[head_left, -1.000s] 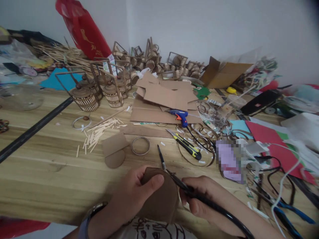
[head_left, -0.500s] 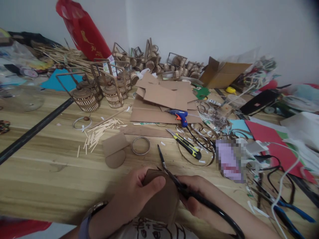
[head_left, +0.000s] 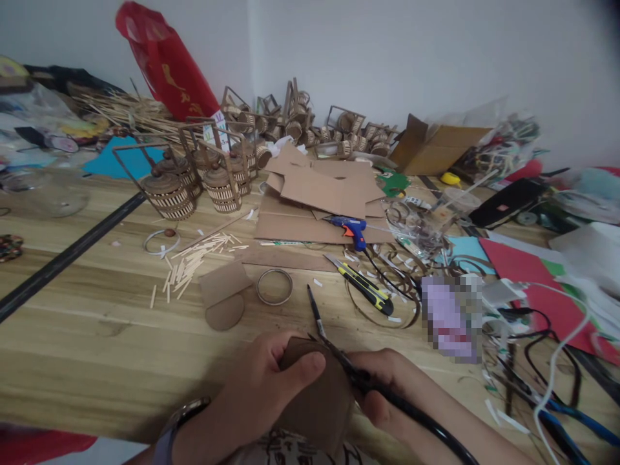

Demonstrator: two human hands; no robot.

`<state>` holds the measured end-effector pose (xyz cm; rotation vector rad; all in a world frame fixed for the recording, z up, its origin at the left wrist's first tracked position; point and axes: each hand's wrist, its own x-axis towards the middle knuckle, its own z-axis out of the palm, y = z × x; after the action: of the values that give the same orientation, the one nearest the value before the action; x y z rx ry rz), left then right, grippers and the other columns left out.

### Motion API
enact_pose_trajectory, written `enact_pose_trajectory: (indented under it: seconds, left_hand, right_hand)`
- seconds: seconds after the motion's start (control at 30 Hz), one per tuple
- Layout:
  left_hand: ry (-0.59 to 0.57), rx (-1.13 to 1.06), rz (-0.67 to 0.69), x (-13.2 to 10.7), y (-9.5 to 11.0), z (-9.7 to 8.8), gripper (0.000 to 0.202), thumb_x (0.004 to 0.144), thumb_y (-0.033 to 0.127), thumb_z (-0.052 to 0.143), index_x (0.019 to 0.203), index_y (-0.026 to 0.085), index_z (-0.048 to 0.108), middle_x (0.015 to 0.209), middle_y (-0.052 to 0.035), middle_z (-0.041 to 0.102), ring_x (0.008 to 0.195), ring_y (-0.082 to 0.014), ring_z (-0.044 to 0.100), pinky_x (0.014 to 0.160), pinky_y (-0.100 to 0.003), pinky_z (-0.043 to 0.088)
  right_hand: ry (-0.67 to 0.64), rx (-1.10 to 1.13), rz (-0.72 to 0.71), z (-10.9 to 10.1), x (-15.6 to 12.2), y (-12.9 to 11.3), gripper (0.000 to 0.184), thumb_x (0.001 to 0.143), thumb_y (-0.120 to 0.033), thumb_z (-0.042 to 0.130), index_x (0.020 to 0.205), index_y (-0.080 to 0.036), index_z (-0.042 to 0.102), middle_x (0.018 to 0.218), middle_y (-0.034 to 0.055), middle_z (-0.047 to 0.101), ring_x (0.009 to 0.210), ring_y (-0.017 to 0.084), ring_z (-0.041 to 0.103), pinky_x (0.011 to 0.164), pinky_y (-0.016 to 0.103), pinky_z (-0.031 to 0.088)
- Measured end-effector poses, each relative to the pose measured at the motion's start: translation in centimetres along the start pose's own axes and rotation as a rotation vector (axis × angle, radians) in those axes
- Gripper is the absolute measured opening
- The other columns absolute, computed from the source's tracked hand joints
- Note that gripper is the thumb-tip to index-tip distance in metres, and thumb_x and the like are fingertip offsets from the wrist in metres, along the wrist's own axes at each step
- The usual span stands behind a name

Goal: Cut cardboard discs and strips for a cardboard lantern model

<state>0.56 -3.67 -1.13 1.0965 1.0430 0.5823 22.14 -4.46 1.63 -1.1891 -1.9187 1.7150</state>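
Observation:
My left hand (head_left: 271,381) grips a brown cardboard piece (head_left: 317,403) with a rounded edge, thumb on top and fingers beneath. My right hand (head_left: 382,381) is closed round black-handled scissors (head_left: 356,374), whose blades lie at the cardboard's upper right edge. How far the blades are parted is hard to see. Just beyond them a dark pen (head_left: 314,310) lies on the table. To the left are a cardboard offcut (head_left: 225,284), a round cardboard piece (head_left: 225,313) partly under it, and a thin ring (head_left: 274,270).
A yellow-black utility knife (head_left: 365,284) and a blue glue gun (head_left: 351,229) lie ahead, near cardboard sheets (head_left: 324,190). Small sticks (head_left: 191,261) are scattered left, before lidded slatted baskets (head_left: 169,194). Blue-handled pliers (head_left: 557,413) and a white cable (head_left: 549,381) lie right.
The cardboard has turned and shifted slightly to the right and down with both hands. The scissors stay at its edge. The whole view has shifted slightly.

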Motion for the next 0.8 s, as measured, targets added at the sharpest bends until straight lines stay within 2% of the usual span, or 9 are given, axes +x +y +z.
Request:
enact_pose_trajectory:
  seconds: [0.17,0.3,0.6,0.8]
  left_hand:
    - [0.003,-0.038,0.0,0.02,0.06,0.06,0.047,0.076,0.061,0.068,0.082,0.015,0.07,0.076,-0.0015,0.061,0.07,-0.0157,0.05,0.063,-0.025,0.04]
    - [0.017,-0.046,-0.015,-0.02,0.09,0.09,0.045,0.075,0.06,0.07,0.082,0.015,0.071,0.076,-0.0014,0.064,0.069,-0.0155,0.052,0.061,-0.024,0.04]
    - [-0.01,-0.051,-0.022,0.03,0.03,0.01,0.046,0.075,0.059,0.069,0.088,0.015,0.072,0.079,-0.0022,0.067,0.071,-0.0161,0.055,0.064,-0.025,0.041]
    - [0.001,0.039,-0.001,-0.1,0.35,-0.24,0.044,0.077,0.058,0.066,0.087,0.016,0.071,0.079,-0.0019,0.066,0.073,-0.017,0.055,0.065,-0.026,0.041]
  right_hand:
    - [0.045,-0.052,0.002,0.14,-0.09,-0.02,0.077,0.08,-0.094,0.033,0.071,-0.018,0.047,0.068,-0.0041,0.031,0.063,0.011,0.028,0.052,0.027,0.019]
    - [0.06,-0.043,0.035,0.16,-0.02,0.09,0.078,0.075,-0.097,0.033,0.067,-0.02,0.04,0.065,-0.0053,0.028,0.061,0.011,0.025,0.052,0.028,0.017]
    - [0.057,-0.068,0.011,0.14,-0.1,0.41,0.075,0.08,-0.094,0.032,0.069,-0.02,0.041,0.065,-0.0046,0.032,0.061,0.012,0.027,0.052,0.027,0.02]
    - [0.047,-0.07,0.044,-0.03,0.05,0.18,0.078,0.075,-0.097,0.035,0.067,-0.019,0.044,0.065,-0.0048,0.033,0.061,0.011,0.028,0.052,0.026,0.021]
